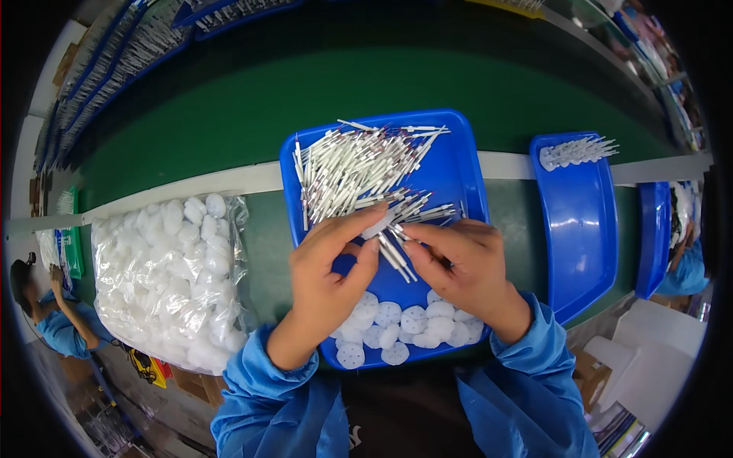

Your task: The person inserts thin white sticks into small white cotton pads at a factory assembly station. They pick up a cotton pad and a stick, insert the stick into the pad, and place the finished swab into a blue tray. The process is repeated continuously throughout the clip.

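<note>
Over the blue tray (481,172), my left hand (324,263) pinches a small white plastic disc (377,228) between thumb and fingertips. My right hand (467,263) is closed close beside it, thumb and forefinger on a thin white stick (396,258). Several such sticks cross at the disc; the fingers hide how many pass through it. Beyond my hands, a heap of thin white sticks with dark reddish ends (351,168) fills the tray's far left. Loose round white discs with small holes (412,320) lie along the tray's near edge, below my hands.
A clear plastic bag of white discs (168,275) lies left of the tray. On the right, another blue tray (576,237) holds a stick-filled row of discs (576,153) at its far end. A green belt (343,76) runs behind. Other people (57,313) sit at both sides.
</note>
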`<act>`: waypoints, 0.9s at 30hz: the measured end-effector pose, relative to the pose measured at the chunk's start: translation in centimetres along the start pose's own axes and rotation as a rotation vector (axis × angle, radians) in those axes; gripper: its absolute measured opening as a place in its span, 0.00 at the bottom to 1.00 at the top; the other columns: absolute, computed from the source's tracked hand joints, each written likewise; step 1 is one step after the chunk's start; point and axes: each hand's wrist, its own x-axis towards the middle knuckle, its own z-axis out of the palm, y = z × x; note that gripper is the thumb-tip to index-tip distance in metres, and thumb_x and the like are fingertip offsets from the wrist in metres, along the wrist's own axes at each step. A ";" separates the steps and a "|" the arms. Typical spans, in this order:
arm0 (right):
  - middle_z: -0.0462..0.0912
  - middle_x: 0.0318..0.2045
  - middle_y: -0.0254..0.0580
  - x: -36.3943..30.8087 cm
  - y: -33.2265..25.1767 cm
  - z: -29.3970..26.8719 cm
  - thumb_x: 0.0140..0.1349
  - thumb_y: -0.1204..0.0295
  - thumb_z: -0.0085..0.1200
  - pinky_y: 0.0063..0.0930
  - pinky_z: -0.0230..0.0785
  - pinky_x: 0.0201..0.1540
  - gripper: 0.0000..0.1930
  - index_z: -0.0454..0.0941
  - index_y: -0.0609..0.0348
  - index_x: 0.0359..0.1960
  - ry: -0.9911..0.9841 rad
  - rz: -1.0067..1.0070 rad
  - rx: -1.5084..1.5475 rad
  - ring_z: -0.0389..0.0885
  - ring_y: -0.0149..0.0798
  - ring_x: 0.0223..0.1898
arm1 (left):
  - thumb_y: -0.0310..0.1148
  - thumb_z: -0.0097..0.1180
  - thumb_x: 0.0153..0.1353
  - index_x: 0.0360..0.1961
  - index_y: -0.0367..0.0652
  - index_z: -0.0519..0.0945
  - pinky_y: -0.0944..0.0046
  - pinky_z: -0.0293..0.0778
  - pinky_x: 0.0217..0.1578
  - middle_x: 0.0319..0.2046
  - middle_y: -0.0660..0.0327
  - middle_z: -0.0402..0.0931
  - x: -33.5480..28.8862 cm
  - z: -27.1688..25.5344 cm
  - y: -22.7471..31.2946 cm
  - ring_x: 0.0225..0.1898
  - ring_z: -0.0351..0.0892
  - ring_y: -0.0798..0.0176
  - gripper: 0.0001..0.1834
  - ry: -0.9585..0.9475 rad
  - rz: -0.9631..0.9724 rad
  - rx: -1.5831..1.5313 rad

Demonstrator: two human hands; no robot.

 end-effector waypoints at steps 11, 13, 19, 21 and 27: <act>0.87 0.24 0.34 0.0 -0.3 -0.4 0.58 0.70 0.75 0.33 0.76 0.28 0.11 0.89 0.55 0.41 0.044 -0.109 -0.253 0.86 0.39 0.23 | 0.18 0.67 0.64 0.58 0.38 0.89 0.68 0.82 0.31 0.41 0.52 0.92 -0.8 0.6 0.5 0.26 0.88 0.65 0.20 0.008 0.045 0.224; 0.90 0.27 0.38 0.2 0.0 -0.6 0.57 0.72 0.77 0.32 0.78 0.30 0.12 0.89 0.58 0.41 0.021 -0.174 -0.244 0.87 0.40 0.24 | 0.18 0.67 0.65 0.57 0.38 0.90 0.68 0.79 0.27 0.34 0.54 0.92 -1.1 0.6 0.7 0.22 0.85 0.68 0.19 0.025 -0.050 0.178; 0.88 0.27 0.37 0.1 0.5 0.0 0.57 0.73 0.72 0.32 0.77 0.29 0.12 0.88 0.61 0.42 0.019 -0.288 -0.269 0.85 0.38 0.24 | 0.18 0.67 0.65 0.56 0.38 0.90 0.68 0.76 0.25 0.26 0.58 0.88 -1.1 0.7 1.2 0.19 0.82 0.70 0.18 0.030 -0.026 0.255; 0.87 0.28 0.36 0.1 0.5 0.1 0.57 0.73 0.70 0.32 0.76 0.29 0.12 0.88 0.61 0.43 0.004 -0.300 -0.281 0.84 0.37 0.24 | 0.19 0.68 0.65 0.57 0.38 0.90 0.68 0.76 0.24 0.27 0.57 0.89 -1.3 0.7 1.0 0.19 0.81 0.71 0.19 0.030 -0.002 0.263; 0.91 0.36 0.40 -0.2 0.5 -0.4 0.56 0.72 0.74 0.30 0.79 0.34 0.14 0.89 0.60 0.43 0.026 -0.214 -0.184 0.89 0.37 0.31 | 0.23 0.73 0.64 0.60 0.36 0.87 0.70 0.76 0.28 0.47 0.53 0.91 -0.2 0.7 1.9 0.30 0.83 0.71 0.22 0.002 -0.148 -0.108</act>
